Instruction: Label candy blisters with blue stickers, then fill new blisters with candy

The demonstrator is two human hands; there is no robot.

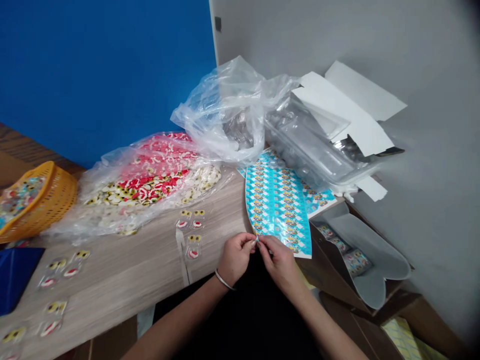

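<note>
Left hand (235, 259) | right hand (279, 265) | both grips clenched, pinching near corner of blue printed sheet (277, 210) | pinch holds corner above desk (112, 280)

**Two hands (275, 262), two blue sheets (277, 210), two big bags (221, 115)**
The bags are see-through. There is one shiny bangle (224, 280) on one arm. One orange basket (39, 202) sits on the one desk (112, 285), and there is one open box (330, 260) beside it.
</note>
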